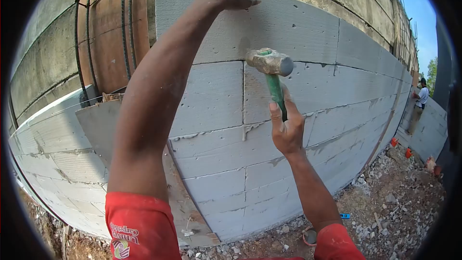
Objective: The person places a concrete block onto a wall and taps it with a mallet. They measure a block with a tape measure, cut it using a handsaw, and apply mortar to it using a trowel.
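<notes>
The single view comes from a camera worn on the person's head, looking forward and down between the two red sleeves (pixel 139 221) at the lower edge. It faces the block wall (pixel 216 96) from close up, with the wall running away toward the right. The wide, round-edged lens curves straight lines and takes in rubble ground (pixel 394 192) below and sky (pixel 423 0) at upper right.
</notes>
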`<state>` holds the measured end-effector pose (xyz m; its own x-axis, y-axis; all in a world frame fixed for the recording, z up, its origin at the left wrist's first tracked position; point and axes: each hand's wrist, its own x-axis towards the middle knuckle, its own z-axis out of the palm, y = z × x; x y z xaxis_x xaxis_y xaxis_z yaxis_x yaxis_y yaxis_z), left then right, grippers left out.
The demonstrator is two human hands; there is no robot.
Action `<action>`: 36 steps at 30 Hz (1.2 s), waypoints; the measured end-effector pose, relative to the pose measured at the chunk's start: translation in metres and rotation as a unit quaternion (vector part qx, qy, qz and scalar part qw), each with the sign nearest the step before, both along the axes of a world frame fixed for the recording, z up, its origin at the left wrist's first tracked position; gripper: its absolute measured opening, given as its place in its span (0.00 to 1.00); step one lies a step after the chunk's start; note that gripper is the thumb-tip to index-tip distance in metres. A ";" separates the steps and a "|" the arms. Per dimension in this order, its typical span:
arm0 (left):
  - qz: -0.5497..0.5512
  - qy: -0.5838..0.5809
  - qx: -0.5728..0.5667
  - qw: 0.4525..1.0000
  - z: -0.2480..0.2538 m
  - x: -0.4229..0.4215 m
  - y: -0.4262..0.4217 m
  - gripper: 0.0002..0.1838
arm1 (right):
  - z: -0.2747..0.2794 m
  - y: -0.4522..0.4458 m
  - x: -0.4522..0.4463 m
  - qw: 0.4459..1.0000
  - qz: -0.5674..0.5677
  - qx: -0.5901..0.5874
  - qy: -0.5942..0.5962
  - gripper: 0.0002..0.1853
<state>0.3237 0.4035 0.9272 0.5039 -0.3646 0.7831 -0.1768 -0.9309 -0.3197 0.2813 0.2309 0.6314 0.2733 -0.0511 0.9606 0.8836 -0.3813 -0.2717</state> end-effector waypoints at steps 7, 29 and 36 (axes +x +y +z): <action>-0.010 0.180 0.054 0.982 0.028 -0.011 0.027 0.38 | 0.018 0.063 0.033 0.983 -0.001 -0.048 -0.177 0.29; -0.016 -0.232 -0.132 0.963 -0.042 0.021 -0.011 0.35 | 0.159 -0.118 -0.008 0.934 -0.347 -0.053 -0.074 0.25; 0.011 -0.268 -0.128 0.955 -0.046 0.020 -0.012 0.31 | 0.375 -0.133 -0.009 0.854 -0.460 -0.189 0.152 0.21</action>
<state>0.3440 0.3912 0.8809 0.0109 -0.1206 0.9926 -0.0310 -0.9923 -0.1202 0.2726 0.0984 1.0065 0.5234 -0.0806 0.8483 0.0733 -0.9876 -0.1391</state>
